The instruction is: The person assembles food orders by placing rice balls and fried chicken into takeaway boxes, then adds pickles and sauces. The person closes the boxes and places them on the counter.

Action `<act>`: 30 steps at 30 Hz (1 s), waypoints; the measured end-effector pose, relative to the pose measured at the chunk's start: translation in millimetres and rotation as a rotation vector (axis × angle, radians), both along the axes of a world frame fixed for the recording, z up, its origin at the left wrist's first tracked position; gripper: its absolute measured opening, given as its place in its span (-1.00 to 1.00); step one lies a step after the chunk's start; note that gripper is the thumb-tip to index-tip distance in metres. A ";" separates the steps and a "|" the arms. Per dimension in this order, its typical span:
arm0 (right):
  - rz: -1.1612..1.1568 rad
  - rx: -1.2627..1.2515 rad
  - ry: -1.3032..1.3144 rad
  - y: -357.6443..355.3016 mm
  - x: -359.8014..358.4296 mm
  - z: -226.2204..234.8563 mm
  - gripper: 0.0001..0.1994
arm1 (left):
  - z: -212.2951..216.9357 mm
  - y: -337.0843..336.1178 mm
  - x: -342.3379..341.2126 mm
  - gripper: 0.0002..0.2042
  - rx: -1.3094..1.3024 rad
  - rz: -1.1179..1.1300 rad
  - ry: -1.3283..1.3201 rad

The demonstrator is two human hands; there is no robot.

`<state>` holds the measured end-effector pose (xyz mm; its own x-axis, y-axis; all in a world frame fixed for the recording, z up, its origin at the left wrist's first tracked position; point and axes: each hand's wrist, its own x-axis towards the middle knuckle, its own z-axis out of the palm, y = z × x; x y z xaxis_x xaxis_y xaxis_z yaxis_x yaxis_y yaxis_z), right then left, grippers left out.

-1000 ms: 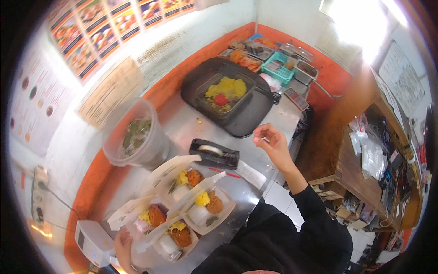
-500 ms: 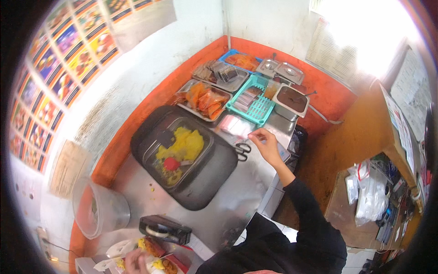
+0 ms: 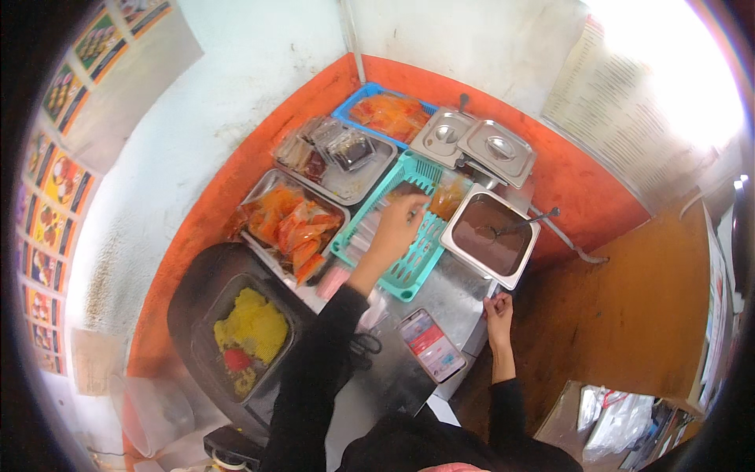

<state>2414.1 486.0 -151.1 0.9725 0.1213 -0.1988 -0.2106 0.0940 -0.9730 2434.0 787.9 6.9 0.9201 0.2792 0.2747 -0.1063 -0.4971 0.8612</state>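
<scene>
1. Fingers of the left hand [image 3: 399, 223] are curled downward into the teal plastic basket [image 3: 415, 263], touching what look like clear packets lying in it; whether anything is actually pinched cannot be told, since the fingertips are hidden by the back of the hand.
2. Fingers of the right hand [image 3: 498, 308] are bent over the edge of the steel counter [image 3: 460, 303], just below the square steel pan of brown sauce [image 3: 491, 236]; nothing is seen held in them, and how tightly the edge is gripped cannot be made out.
3. The contents of the basket are blurred and partly covered by the left hand, so their kind is left uncertain.
4. A ladle handle [image 3: 528, 221] is seen rising from the sauce; its bowl is sunk out of sight.
5. The left arm, in a black sleeve, is stretched forward across the counter and hides part of the black cooker [image 3: 197, 307] holding yellow food.
6. The right arm is kept short and close to the body, its elbow cut off at the lower edge.
7. Beside the basket, a tray of orange packets [image 3: 291, 224] is seen on the left, and two lidded steel pans [image 3: 472, 141] lie behind.
8. A flat red and white packet [image 3: 431, 344] lies on the counter between the two arms.
</scene>
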 end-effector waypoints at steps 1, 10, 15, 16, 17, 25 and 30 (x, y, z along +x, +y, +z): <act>0.004 0.009 0.004 -1.5 2.1 0.4 -0.71 | -28.7 0.0 35.6 -0.74 -0.012 0.043 -0.006; 0.028 -0.061 0.024 -0.6 4.2 14.6 -0.80 | -106.2 -13.8 130.7 -0.73 -0.166 0.126 0.017; -0.007 -0.131 0.014 0.1 -0.6 6.1 -0.83 | -91.0 -18.2 125.9 -0.85 -0.274 0.244 -0.004; -0.003 -0.111 0.067 -0.9 -2.9 7.4 -0.80 | -95.3 -12.2 126.6 -0.85 -0.266 0.223 -0.013; -0.001 -0.096 0.119 -1.9 -3.2 8.7 -0.76 | -97.5 -9.9 127.9 -0.85 -0.262 0.201 -0.024; -0.027 -0.142 0.044 5.0 -5.7 17.9 -0.85 | -114.6 -9.7 129.3 -0.84 -0.303 0.169 -0.096; -0.053 -0.137 0.031 4.7 -5.0 12.3 -0.86 | -106.9 -14.6 128.0 -0.80 -0.352 0.176 -0.092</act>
